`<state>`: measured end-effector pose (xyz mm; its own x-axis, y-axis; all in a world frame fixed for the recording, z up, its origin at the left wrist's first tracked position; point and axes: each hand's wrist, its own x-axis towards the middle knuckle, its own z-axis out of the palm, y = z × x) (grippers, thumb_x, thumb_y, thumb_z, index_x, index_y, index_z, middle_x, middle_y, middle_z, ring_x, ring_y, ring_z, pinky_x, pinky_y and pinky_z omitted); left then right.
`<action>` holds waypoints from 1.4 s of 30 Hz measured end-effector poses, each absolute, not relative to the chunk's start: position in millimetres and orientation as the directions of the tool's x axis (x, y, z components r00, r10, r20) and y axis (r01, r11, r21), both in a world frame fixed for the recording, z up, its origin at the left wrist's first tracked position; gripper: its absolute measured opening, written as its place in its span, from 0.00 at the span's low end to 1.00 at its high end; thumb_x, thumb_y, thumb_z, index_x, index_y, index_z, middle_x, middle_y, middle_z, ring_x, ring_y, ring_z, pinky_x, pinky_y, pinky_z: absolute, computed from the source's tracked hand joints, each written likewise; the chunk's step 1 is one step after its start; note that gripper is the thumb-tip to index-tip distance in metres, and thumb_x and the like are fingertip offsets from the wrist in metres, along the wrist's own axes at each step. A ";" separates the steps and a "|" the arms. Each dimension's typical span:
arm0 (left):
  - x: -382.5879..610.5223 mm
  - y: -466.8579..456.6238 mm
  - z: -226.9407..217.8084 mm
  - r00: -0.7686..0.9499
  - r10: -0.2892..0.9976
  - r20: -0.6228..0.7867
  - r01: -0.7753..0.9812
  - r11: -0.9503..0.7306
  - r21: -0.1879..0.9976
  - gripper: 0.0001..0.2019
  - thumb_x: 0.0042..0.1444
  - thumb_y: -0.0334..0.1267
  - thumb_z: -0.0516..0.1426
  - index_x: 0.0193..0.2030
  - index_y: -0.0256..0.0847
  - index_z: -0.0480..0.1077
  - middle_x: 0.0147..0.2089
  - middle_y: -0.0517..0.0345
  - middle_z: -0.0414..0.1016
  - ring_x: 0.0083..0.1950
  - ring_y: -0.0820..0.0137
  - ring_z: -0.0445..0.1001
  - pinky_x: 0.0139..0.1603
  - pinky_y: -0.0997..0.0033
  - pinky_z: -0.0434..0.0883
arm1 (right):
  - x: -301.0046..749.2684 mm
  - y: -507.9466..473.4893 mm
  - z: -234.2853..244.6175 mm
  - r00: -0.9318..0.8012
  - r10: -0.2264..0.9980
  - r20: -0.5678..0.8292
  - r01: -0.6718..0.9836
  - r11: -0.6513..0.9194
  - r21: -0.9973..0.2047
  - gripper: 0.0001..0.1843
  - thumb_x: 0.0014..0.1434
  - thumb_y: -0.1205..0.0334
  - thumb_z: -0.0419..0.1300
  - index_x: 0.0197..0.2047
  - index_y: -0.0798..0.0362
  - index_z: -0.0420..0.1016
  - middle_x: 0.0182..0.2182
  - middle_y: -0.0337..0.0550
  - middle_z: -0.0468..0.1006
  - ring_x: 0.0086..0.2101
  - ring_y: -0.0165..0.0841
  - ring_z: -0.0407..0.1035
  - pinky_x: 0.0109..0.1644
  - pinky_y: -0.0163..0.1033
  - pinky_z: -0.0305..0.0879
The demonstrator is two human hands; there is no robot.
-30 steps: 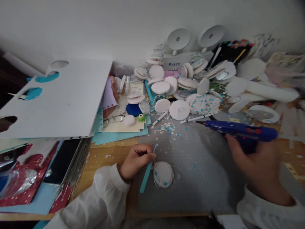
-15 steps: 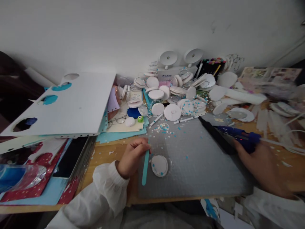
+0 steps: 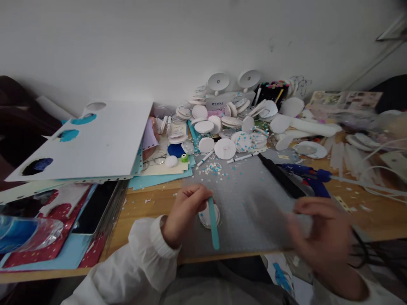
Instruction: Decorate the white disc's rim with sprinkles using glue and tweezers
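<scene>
My left hand (image 3: 190,212) pinches a flat turquoise stick (image 3: 214,224) by its upper end, and the stick hangs down toward me. Behind it, partly covered, a small round white disc (image 3: 205,218) with blue specks lies on the grey mat (image 3: 235,228). My right hand (image 3: 324,241) is in the air over the mat's right side, somewhat blurred, thumb and fingers apart with nothing between them. Beyond it a blue glue gun (image 3: 305,171) rests beside a long black object (image 3: 281,176), with a clear glue stick in its back.
A heap of white foam discs (image 3: 225,148) lines the back by the wall. Loose confetti (image 3: 213,168) and two white pens lie in front of it. A large white board (image 3: 95,148) with holes covers the left. Clear glue sticks (image 3: 341,156) and white cables lie at right.
My right hand has let go of the glue gun and moved left toward me. My left hand has shifted right, bringing the turquoise stick in front of the small disc.
</scene>
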<state>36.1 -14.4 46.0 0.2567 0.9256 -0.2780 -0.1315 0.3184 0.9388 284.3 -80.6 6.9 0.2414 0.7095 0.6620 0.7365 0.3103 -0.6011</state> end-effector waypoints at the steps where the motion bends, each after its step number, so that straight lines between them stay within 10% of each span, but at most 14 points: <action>1: 40.5 -16.1 47.0 0.266 0.919 -0.293 -0.106 0.330 0.938 0.16 0.45 0.40 0.58 0.14 0.38 0.58 0.15 0.67 0.52 0.20 0.78 0.50 0.22 0.74 0.48 | 264.5 -76.0 12.6 0.044 0.714 0.698 0.738 0.448 -0.505 0.14 0.45 0.64 0.64 0.32 0.46 0.63 0.27 0.42 0.70 0.28 0.37 0.67 0.30 0.45 0.65; 5: 52.0 -22.7 52.7 0.262 0.926 -0.273 -0.007 0.285 0.959 0.16 0.44 0.40 0.59 0.14 0.38 0.59 0.15 0.67 0.53 0.20 0.79 0.51 0.22 0.75 0.50 | 210.3 -55.2 28.2 -0.410 0.551 0.727 0.653 0.734 -0.189 0.07 0.53 0.66 0.58 0.35 0.50 0.62 0.29 0.43 0.73 0.29 0.34 0.66 0.29 0.40 0.64; 13: 52.3 -18.6 55.5 0.268 0.948 -0.173 0.167 0.131 0.977 0.16 0.51 0.43 0.56 0.18 0.36 0.67 0.18 0.64 0.58 0.22 0.76 0.56 0.24 0.74 0.54 | 212.2 -27.4 24.5 -0.609 0.368 0.702 0.561 0.826 0.054 0.08 0.56 0.75 0.52 0.35 0.51 0.64 0.25 0.41 0.71 0.26 0.33 0.61 0.28 0.39 0.59; 19: 14.7 -27.4 32.6 0.450 0.871 0.198 0.441 -0.410 0.798 0.25 0.47 0.47 0.62 0.51 0.38 0.68 0.36 0.54 0.70 0.36 0.66 0.67 0.37 0.68 0.65 | 240.4 -12.7 10.3 -0.257 0.618 0.743 0.578 0.714 -0.394 0.10 0.54 0.73 0.55 0.31 0.48 0.61 0.25 0.36 0.69 0.26 0.30 0.65 0.28 0.36 0.61; 21: 3.7 -27.5 20.3 0.548 0.810 0.206 0.487 -0.510 0.709 0.42 0.36 0.49 0.67 0.59 0.40 0.60 0.52 0.45 0.67 0.50 0.55 0.65 0.51 0.57 0.65 | 242.9 -8.0 4.0 -0.107 0.640 0.761 0.595 0.655 -0.466 0.09 0.55 0.72 0.55 0.34 0.48 0.60 0.27 0.37 0.69 0.27 0.31 0.66 0.27 0.37 0.61; 24: -1.2 -20.2 4.1 0.658 0.741 0.134 0.511 -0.570 0.643 0.41 0.41 0.42 0.66 0.62 0.41 0.55 0.57 0.44 0.66 0.57 0.52 0.62 0.57 0.50 0.60 | 239.6 1.9 -1.4 0.081 0.663 0.744 0.588 0.571 -0.573 0.09 0.57 0.69 0.55 0.38 0.48 0.59 0.29 0.40 0.67 0.27 0.32 0.65 0.27 0.38 0.62; 34: 13.7 16.3 -5.2 0.453 0.881 0.138 -0.009 -0.150 0.989 0.36 0.45 0.35 0.65 0.60 0.45 0.53 0.48 0.52 0.68 0.51 0.64 0.70 0.57 0.60 0.64 | 234.7 28.0 -5.1 0.286 0.902 0.322 -0.069 0.355 -0.932 0.11 0.56 0.63 0.57 0.32 0.48 0.54 0.25 0.32 0.57 0.20 0.24 0.53 0.23 0.34 0.57; 42: 11.7 12.6 -16.4 0.359 0.923 0.140 0.118 -0.194 0.974 0.44 0.40 0.36 0.69 0.60 0.45 0.49 0.47 0.49 0.70 0.49 0.62 0.71 0.51 0.62 0.67 | 220.0 1.1 -6.3 -0.024 0.991 0.130 -0.204 0.122 -0.971 0.09 0.59 0.63 0.54 0.32 0.47 0.54 0.22 0.31 0.58 0.20 0.25 0.54 0.21 0.32 0.54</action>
<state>11.7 12.6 -16.4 0.3587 0.9228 0.1404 0.1184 -0.1942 0.9738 220.0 1.1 -6.3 -0.0239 0.9912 0.1300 -0.2036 0.1225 -0.9714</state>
